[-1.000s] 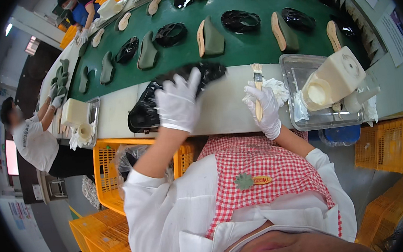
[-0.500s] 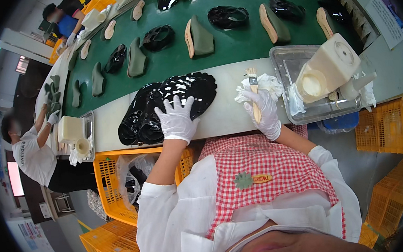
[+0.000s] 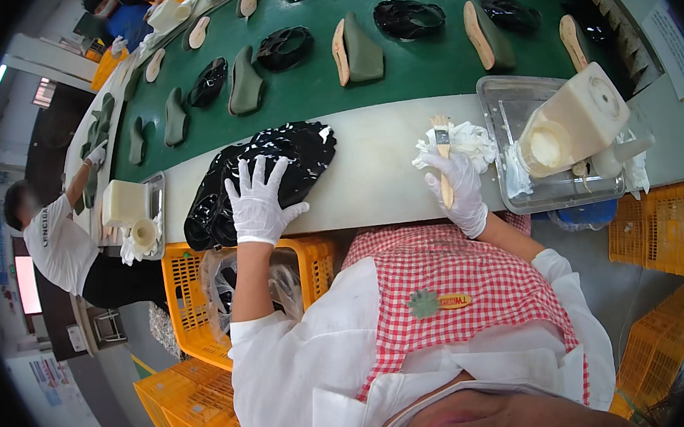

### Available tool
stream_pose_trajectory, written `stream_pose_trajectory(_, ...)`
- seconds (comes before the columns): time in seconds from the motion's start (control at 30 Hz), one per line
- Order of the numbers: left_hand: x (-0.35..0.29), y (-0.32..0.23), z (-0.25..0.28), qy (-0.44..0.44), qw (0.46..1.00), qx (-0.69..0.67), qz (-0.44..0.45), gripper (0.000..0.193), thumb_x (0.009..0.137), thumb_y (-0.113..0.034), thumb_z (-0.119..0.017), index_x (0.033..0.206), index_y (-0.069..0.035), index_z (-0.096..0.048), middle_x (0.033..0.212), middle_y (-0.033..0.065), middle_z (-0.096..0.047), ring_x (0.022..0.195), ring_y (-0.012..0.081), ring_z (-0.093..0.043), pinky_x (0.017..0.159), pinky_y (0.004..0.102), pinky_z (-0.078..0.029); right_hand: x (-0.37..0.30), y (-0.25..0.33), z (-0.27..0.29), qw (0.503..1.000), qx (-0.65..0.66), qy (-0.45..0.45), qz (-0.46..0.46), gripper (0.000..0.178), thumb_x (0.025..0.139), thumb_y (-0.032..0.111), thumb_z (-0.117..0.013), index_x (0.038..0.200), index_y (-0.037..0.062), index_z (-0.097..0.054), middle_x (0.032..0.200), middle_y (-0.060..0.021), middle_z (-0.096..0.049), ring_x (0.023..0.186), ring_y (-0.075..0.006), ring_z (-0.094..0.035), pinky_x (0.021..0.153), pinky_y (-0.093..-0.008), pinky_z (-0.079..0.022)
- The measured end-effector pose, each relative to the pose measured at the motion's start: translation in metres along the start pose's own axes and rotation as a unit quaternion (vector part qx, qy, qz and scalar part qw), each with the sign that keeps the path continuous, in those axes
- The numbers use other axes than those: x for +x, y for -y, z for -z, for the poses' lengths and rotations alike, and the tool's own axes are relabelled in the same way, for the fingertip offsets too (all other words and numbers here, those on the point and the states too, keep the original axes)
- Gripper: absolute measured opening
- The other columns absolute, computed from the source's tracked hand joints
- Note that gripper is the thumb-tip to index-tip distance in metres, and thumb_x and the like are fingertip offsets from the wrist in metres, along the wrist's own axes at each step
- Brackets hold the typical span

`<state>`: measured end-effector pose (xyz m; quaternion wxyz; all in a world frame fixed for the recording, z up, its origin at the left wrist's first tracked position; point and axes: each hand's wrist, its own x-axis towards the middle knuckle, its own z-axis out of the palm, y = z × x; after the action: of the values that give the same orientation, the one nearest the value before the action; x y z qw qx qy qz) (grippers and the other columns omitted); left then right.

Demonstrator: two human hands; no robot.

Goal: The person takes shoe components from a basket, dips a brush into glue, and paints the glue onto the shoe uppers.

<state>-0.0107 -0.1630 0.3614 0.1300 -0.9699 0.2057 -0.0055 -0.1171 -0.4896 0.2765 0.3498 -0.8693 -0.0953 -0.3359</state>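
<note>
Black, glossy pieces [image 3: 297,149] sit heaped on the pale worktop [image 3: 378,162], reaching from its front edge towards its far edge, left of the middle, and here's the left hand [image 3: 262,200] in its white glove, palm down on them, fingers fanned, gripping nothing! Over to the right hand [image 3: 462,192], by the front edge: it's grasping a brush [image 3: 444,157] by the handle, bristles towards the far edge. White cloth [image 3: 475,145] lies crumpled just beside it, then comes a clear tray [image 3: 501,87], carrying a cream container [image 3: 590,102] tipped on its side!
</note>
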Motion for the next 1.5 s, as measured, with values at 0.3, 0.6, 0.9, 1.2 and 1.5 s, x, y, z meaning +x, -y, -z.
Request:
stream_pose_trajectory(0.3, -0.079, 0.025, -0.042, -0.303, 0.947, -0.090, 0.058, 0.078, 0.060, -0.053, -0.085, 0.119, -0.011, -0.056, 0.126, 0.0115, -0.054, 0.126, 0.0395, -0.045, 0.106, 0.0548, -0.034, -0.003, -0.004, -0.003, 1.000, 0.001, -0.003, 0.001, 0.038, 0.083, 0.008, -0.070, 0.119, 0.0089, -0.060, 0.103, -0.0115, -0.064, 0.085, -0.0303, -0.056, 0.077, -0.0405, -0.046)
stream_pose_trajectory(0.6, -0.107, 0.041, -0.085, -0.310, 0.945, -0.097, 0.042, 0.061, 0.064, -0.039, -0.088, 0.108, -0.010, -0.057, 0.116, 0.0117, -0.059, 0.119, 0.0389, -0.051, 0.099, 0.0507, -0.043, -0.002, -0.001, -0.003, 1.000, -0.001, 0.006, -0.005, 0.036, 0.084, 0.008, -0.069, 0.119, 0.0083, -0.061, 0.102, -0.0134, -0.063, 0.089, -0.0321, -0.057, 0.079, -0.0407, -0.047)
stream_pose_trajectory(0.9, -0.120, 0.061, -0.100, -0.302, 0.952, -0.051, -0.017, 0.048, 0.071, -0.009, -0.075, 0.116, -0.013, -0.059, 0.115, 0.0093, -0.059, 0.111, 0.0339, -0.055, 0.097, 0.0464, -0.044, -0.004, 0.002, -0.002, 1.000, -0.018, -0.002, -0.009, 0.038, 0.083, 0.006, -0.070, 0.119, 0.0079, -0.060, 0.101, -0.0140, -0.062, 0.088, -0.0326, -0.056, 0.078, -0.0412, -0.046)
stream_pose_trajectory(1.2, -0.112, 0.079, -0.039, -0.238, 0.963, -0.112, -0.065, 0.032, 0.065, -0.006, -0.075, 0.095, -0.013, -0.067, 0.087, 0.0054, -0.061, 0.087, 0.0286, -0.058, 0.084, 0.0432, -0.046, -0.002, 0.009, 0.000, 1.000, -0.028, -0.009, 0.012, 0.041, 0.080, 0.005, -0.071, 0.119, 0.0087, -0.061, 0.097, -0.0126, -0.062, 0.085, -0.0312, -0.056, 0.077, -0.0406, -0.046)
stream_pose_trajectory(1.5, -0.097, 0.093, 0.033, -0.199, 0.918, -0.341, -0.026, 0.032, 0.064, 0.008, -0.073, 0.093, -0.005, -0.067, 0.093, 0.0097, -0.063, 0.087, 0.0276, -0.063, 0.076, 0.0351, -0.051, 0.021, 0.020, 0.008, 0.999, -0.016, -0.005, 0.037, 0.047, 0.078, 0.007, -0.072, 0.123, 0.0101, -0.058, 0.111, -0.0130, -0.063, 0.090, -0.0318, -0.056, 0.081, -0.0413, -0.046)
